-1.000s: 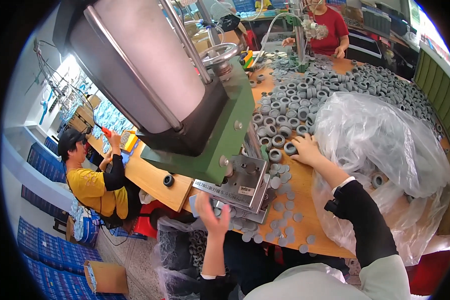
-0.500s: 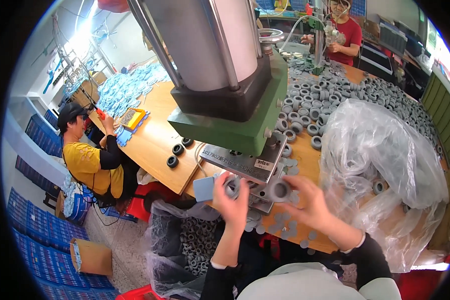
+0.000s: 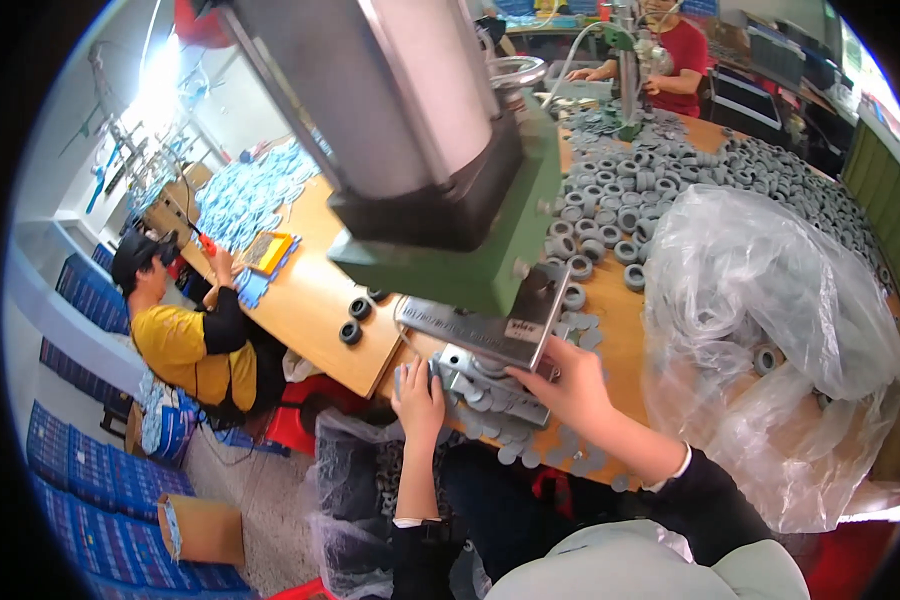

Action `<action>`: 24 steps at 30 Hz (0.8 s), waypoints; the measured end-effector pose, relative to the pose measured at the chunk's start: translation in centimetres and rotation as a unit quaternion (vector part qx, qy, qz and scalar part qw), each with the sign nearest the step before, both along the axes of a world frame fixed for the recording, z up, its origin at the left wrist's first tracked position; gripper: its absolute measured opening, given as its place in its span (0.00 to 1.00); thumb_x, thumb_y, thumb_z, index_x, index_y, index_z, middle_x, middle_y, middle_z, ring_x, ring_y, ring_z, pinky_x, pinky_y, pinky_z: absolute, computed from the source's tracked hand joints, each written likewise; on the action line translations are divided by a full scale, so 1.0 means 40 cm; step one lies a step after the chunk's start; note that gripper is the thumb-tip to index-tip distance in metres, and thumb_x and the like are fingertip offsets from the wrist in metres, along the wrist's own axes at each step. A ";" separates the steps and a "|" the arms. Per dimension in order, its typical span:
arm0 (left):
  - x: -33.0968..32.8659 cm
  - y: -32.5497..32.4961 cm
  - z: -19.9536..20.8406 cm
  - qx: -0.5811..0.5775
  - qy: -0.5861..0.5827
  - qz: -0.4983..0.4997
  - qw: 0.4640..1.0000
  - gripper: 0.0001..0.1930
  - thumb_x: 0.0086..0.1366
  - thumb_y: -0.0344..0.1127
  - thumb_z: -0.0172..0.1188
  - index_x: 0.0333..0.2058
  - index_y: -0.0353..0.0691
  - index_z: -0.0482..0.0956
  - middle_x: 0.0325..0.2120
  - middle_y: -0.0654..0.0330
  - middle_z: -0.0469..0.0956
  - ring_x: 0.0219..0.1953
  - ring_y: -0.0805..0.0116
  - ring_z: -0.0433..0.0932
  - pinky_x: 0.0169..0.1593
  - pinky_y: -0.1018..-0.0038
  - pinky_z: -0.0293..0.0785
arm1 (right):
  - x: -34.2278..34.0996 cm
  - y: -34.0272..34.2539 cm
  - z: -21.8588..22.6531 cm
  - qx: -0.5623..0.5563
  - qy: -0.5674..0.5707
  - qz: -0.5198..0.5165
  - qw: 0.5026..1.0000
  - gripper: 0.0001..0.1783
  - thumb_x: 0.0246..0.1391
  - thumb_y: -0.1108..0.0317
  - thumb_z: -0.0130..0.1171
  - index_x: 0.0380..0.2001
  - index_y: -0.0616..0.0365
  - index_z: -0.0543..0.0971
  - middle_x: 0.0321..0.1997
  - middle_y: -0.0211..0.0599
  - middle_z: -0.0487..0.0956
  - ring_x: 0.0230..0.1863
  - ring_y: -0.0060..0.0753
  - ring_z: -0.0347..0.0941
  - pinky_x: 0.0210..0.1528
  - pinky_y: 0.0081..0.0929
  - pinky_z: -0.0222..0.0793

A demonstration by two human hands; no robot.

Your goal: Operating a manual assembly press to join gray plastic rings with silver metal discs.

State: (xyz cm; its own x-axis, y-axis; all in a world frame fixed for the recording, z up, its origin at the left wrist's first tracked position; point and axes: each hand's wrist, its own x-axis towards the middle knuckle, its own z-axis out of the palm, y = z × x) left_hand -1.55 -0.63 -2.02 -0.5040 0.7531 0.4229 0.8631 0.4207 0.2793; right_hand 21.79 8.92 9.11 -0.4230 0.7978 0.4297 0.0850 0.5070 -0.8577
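Observation:
A green bench press (image 3: 450,270) with a grey cylinder stands before me, a metal plate (image 3: 485,330) under its head. My right hand (image 3: 575,390) reaches in from the right, its fingertips closed on a grey ring (image 3: 490,367) in the metal fixture (image 3: 460,375) below that plate. The plate and fingers partly hide the ring. Left of the fixture, my left hand (image 3: 419,402) lies over a blue-grey block, fingers stretched out and no part in its grasp. Flat grey discs (image 3: 510,402) lie in front of the fixture.
Grey rings (image 3: 610,215) are heaped at the back right, beside a clear plastic bag (image 3: 760,300). Black rings (image 3: 350,332) sit on the table (image 3: 320,290) to the left. Below is a plastic-lined bin (image 3: 345,480). A person in yellow (image 3: 195,345) works at left, another in red (image 3: 680,65) behind.
My left hand has moved left and down, and the ring it held is gone from it. My right hand has brought its ring left to the fixture. The view has shifted slightly.

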 end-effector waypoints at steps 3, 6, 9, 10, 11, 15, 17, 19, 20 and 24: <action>-0.025 -0.001 -0.023 -0.021 -0.038 0.017 0.999 0.19 0.62 0.39 0.51 0.52 0.42 0.70 0.54 0.59 0.69 0.61 0.59 0.61 0.55 0.54 0.57 | 0.077 0.134 -0.071 -0.014 -0.020 -0.131 0.991 0.09 0.48 0.70 0.60 0.32 0.65 0.76 0.30 0.43 0.78 0.32 0.33 0.77 0.36 0.30 0.72; 0.021 0.028 0.000 -0.026 -0.002 0.009 1.000 0.18 0.62 0.39 0.50 0.51 0.42 0.71 0.53 0.60 0.70 0.59 0.57 0.63 0.57 0.54 0.56 | 0.170 0.388 -0.209 0.151 -0.238 -0.270 0.921 0.15 0.48 0.67 0.60 0.38 0.64 0.72 0.37 0.48 0.75 0.43 0.44 0.72 0.47 0.38 0.67; 0.031 0.006 -0.010 0.058 -0.053 -0.024 0.997 0.19 0.62 0.35 0.49 0.52 0.36 0.69 0.53 0.54 0.69 0.59 0.53 0.62 0.59 0.54 0.54 | 0.170 0.519 -0.288 0.137 -0.382 -0.256 0.877 0.19 0.47 0.66 0.60 0.39 0.64 0.70 0.40 0.50 0.73 0.45 0.52 0.69 0.48 0.41 0.65; 0.028 -0.006 -0.012 0.118 -0.100 -0.042 0.987 0.19 0.62 0.33 0.48 0.52 0.34 0.68 0.53 0.52 0.68 0.60 0.52 0.61 0.60 0.54 0.53 | 0.156 0.536 -0.300 0.117 -0.464 -0.227 0.848 0.20 0.46 0.65 0.61 0.40 0.65 0.70 0.41 0.51 0.73 0.44 0.56 0.68 0.46 0.41 0.66; 0.075 -0.007 0.023 0.194 -0.110 -0.080 0.972 0.20 0.60 0.32 0.50 0.51 0.31 0.68 0.51 0.47 0.69 0.59 0.48 0.61 0.60 0.55 0.54 | 0.155 0.551 -0.311 0.114 -0.466 -0.228 0.848 0.20 0.46 0.65 0.61 0.40 0.65 0.70 0.41 0.51 0.73 0.44 0.56 0.68 0.46 0.41 0.66; 0.215 0.038 0.155 0.296 -0.028 -0.126 0.947 0.22 0.55 0.35 0.57 0.48 0.31 0.70 0.46 0.46 0.71 0.54 0.47 0.66 0.57 0.57 0.57 | 0.150 0.510 -0.281 0.094 -0.404 -0.267 0.870 0.18 0.44 0.66 0.62 0.36 0.63 0.69 0.39 0.50 0.72 0.42 0.53 0.69 0.44 0.40 0.67; 0.245 0.080 0.203 0.293 -0.088 -0.166 0.937 0.24 0.49 0.38 0.64 0.44 0.33 0.72 0.40 0.46 0.74 0.46 0.46 0.70 0.54 0.59 0.59 | 0.148 0.456 -0.221 0.113 -0.255 -0.225 0.934 0.16 0.42 0.69 0.63 0.34 0.61 0.69 0.38 0.47 0.73 0.41 0.49 0.71 0.42 0.38 0.68; 0.288 0.138 0.237 0.323 -0.164 -0.171 0.916 0.23 0.48 0.39 0.65 0.42 0.34 0.72 0.38 0.48 0.74 0.44 0.47 0.71 0.54 0.58 0.59 | 0.177 0.372 -0.142 0.093 -0.199 -0.176 0.959 0.17 0.42 0.70 0.63 0.36 0.61 0.70 0.40 0.45 0.73 0.41 0.47 0.71 0.42 0.36 0.68; 0.295 0.155 0.242 0.349 -0.235 -0.178 0.889 0.23 0.47 0.39 0.66 0.41 0.35 0.72 0.36 0.50 0.75 0.41 0.47 0.72 0.53 0.57 0.59 | 0.186 0.325 -0.108 0.067 -0.138 -0.129 0.980 0.19 0.42 0.71 0.63 0.38 0.61 0.70 0.41 0.43 0.73 0.41 0.44 0.71 0.43 0.34 0.68; 0.281 0.170 0.220 0.351 -0.288 -0.128 0.881 0.21 0.48 0.37 0.66 0.40 0.36 0.72 0.34 0.52 0.76 0.39 0.48 0.73 0.53 0.57 0.61 | 0.224 0.153 0.000 0.061 -0.071 -0.105 0.990 0.23 0.41 0.72 0.64 0.42 0.60 0.70 0.43 0.41 0.74 0.42 0.39 0.72 0.44 0.29 0.68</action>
State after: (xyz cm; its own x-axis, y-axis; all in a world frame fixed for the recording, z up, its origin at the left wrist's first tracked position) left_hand 9.70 6.17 6.79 -0.6389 0.5277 0.5598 0.5340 -0.2195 0.8165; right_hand 30.73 15.06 9.10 -0.3172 0.8198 0.4768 0.3152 0.5653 -0.7623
